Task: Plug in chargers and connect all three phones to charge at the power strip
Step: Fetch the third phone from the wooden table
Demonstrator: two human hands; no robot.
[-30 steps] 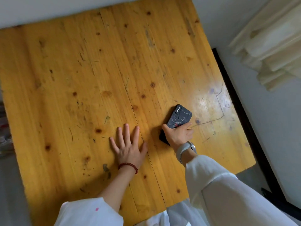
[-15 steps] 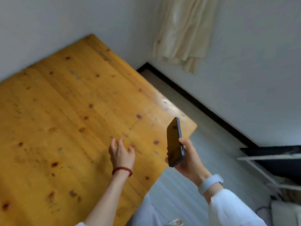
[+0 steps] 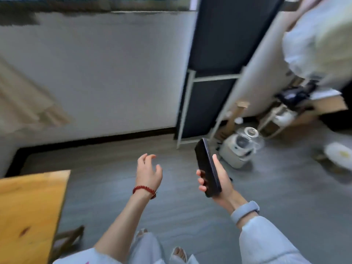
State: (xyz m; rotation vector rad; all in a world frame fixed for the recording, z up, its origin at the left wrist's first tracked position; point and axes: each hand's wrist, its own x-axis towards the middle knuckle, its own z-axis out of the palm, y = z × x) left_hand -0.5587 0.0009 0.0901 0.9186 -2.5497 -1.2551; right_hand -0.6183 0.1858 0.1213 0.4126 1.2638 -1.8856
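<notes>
Your right grip (image 3: 215, 180) clasps a dark phone (image 3: 206, 166) edge-up; your left hand (image 3: 147, 172) hangs empty, fingers loosely spread. No power strip shows: carry it steadily, screen guarded.

Count: 1 phone (image 3: 206, 166), dark, held in the right hand (image 3: 219, 178); 2 hands in view, the left hand (image 3: 148, 172) empty with fingers spread. 1 red bead bracelet (image 3: 144, 189) on the left wrist, 1 pale wristband (image 3: 245, 209) on the right. 1 wooden counter (image 3: 28, 206) corner near left, 1 white appliance (image 3: 237, 151) on the floor far right, 1 white plate-like disc (image 3: 338, 154) at the right edge; rest too blurred to count.
</notes>
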